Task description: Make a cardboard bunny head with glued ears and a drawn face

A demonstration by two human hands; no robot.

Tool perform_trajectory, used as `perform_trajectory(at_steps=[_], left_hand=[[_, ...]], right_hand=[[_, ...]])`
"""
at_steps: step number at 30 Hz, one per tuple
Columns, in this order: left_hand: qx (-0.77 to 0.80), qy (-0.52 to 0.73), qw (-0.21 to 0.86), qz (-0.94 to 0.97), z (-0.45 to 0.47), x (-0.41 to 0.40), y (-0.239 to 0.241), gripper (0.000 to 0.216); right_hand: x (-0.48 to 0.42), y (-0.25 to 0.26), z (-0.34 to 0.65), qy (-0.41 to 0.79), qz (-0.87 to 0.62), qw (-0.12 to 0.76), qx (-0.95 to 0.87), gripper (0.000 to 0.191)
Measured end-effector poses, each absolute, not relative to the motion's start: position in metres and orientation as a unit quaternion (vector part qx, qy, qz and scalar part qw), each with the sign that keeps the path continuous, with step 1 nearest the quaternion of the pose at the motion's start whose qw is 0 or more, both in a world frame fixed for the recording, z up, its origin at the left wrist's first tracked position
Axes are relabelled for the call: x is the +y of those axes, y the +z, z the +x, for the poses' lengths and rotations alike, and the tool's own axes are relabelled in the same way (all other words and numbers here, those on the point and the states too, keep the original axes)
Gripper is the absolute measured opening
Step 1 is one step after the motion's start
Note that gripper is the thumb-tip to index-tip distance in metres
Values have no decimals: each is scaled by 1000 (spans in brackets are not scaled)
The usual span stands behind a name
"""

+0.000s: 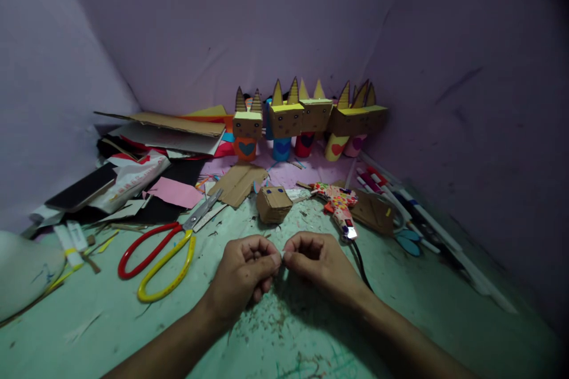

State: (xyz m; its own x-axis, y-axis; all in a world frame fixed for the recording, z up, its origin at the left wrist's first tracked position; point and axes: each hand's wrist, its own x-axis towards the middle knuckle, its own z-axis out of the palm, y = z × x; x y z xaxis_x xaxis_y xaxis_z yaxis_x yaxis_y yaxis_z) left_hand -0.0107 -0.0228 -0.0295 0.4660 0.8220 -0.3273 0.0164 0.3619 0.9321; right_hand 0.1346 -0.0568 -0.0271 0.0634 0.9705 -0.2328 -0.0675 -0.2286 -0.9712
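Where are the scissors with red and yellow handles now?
In the head view, the scissors lie on the green table, just left of the left hand.

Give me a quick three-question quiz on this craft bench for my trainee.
1. True or false: the scissors lie to the left of both hands.
2. What do the left hand and right hand pinch between their fingertips: A a marker, B a tiny pale scrap, C the cardboard box?
3. Which tool, wrapped in patterned paper, lies just beyond the right hand with a black cord?

Key: 1 true; 2 B; 3 the glue gun.
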Motion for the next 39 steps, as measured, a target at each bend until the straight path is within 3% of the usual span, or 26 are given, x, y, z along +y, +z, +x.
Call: perform_trajectory(at_steps=[4,10,16,21,26,32,39], left_hand=[[427,289,725,457,-10,-21,-28,21],[416,281,755,422,-10,-20,-29,24],[421,277,751,426,-10,-20,-29,15],[439,271,725,457,-11,-20,-28,18],[448,280,703,477,-13,-20,-31,18],[466,271,676,502,-12,-22,-30,21],[485,261,644,530,-10,-24,-23,22]], right_hand=[[-58,-29,135,490,-562,486,-455,7],[-64,-35,137,208,-506,493,-676,12],[-65,-41,138,169,-473,477,-721,16],[-63,-40,138,211,-533,487,-659,15],[-58,-37,141,401,-579,530,-472,17],[-58,-29,138,540,-547,487,-415,19],[-58,-29,133,557,-553,497,-369,10]])
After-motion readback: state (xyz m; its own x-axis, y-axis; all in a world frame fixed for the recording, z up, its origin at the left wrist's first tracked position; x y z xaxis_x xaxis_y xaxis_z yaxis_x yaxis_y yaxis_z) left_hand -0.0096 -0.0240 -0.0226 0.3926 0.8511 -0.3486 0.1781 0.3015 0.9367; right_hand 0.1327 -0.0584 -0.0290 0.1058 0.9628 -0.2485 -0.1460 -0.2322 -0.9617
